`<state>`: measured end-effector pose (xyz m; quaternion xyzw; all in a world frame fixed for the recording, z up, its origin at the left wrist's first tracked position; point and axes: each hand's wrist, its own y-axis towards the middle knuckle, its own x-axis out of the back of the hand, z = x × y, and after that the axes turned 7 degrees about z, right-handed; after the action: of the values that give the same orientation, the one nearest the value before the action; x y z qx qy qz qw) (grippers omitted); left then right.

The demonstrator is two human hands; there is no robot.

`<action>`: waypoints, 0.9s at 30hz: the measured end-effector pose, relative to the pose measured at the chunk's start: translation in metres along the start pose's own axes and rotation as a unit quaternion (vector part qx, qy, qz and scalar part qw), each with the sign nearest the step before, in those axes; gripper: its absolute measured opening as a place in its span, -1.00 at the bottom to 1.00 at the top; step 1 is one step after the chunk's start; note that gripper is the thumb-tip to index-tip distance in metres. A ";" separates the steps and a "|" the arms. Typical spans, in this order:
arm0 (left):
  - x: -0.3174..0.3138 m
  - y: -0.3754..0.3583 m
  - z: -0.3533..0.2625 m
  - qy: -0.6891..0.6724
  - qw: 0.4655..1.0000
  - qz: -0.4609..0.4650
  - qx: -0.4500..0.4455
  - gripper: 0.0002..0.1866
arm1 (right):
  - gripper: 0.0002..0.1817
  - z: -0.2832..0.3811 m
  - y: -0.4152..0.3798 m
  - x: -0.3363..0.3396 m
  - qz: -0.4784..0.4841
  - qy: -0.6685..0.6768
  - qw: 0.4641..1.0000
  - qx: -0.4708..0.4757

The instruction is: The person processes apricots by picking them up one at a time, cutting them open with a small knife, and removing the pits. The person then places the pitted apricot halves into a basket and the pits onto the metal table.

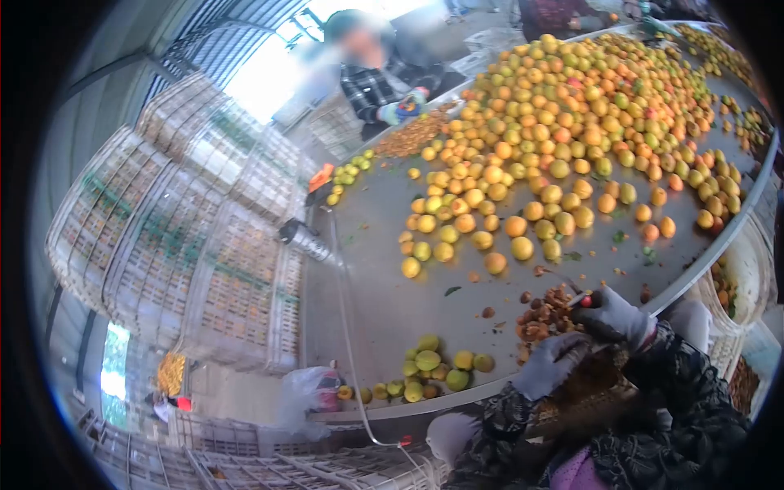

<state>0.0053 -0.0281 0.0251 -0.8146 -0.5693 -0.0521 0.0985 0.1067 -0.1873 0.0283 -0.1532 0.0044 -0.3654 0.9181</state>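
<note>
At the table (384, 294) rim, gloved left hand (551, 363) and right hand (612, 314) meet over a pile of brown pits (543, 314), the right pinching a small red-tipped object; the left's grip cannot be told. Bare metal lies ahead, then heaped apricots (555, 122). Crates (188, 237) crowd the left edge; another person (371, 77) works opposite.

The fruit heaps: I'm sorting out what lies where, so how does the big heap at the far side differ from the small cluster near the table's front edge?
The big heap is mostly orange-yellow; the small cluster is mostly green-yellow. The big heap holds far more fruit, spread wide, while the small cluster is a handful. The small cluster lies nearer the gloved left hand. Both rest on the grey table.
</note>
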 end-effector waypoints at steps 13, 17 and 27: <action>-0.008 -0.004 0.009 -0.060 0.998 -0.005 0.025 -0.75 | -0.72 -0.013 -0.004 0.009 0.047 -0.134 0.988 0.059; -0.009 -0.005 -0.001 -0.073 0.997 -0.001 0.024 -0.74 | -0.74 -0.006 -0.007 0.007 0.032 -0.147 0.983 0.101; -0.010 -0.005 0.006 -0.042 0.999 -0.013 0.016 -0.77 | -0.62 -0.004 -0.006 0.007 0.071 -0.096 0.992 0.047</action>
<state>-0.0028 -0.0342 0.0178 -0.8067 -0.5845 -0.0101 0.0872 0.1070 -0.1974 0.0269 -0.1432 -0.0897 -0.2827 0.9442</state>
